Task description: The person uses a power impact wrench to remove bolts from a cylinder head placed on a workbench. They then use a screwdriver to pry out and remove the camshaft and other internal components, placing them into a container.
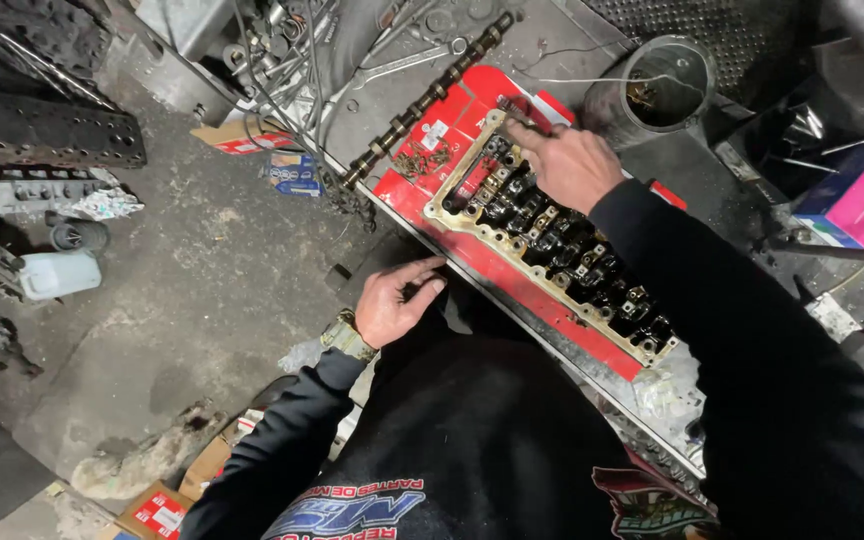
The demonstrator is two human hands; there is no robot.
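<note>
An oily engine head [552, 245] is laid flat on red card [472, 115] on the worktop [392, 100]. At its eleven o'clock end, the right hand [572, 165] is seen, fingers pressed together, possibly pinching something small. The left hand [392, 305] is braced, fingers spread, on the worktop's edge.

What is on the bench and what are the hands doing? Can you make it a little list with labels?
Place: cluttered workshop bench
Main part: oily engine cylinder head lying on red cardboard
Right hand: fingers resting on the far end of the cylinder head
Left hand: open, touching the bench edge, holding nothing
Beside it: camshaft, dark round container
On the floor: white plastic jug, small boxes
</note>
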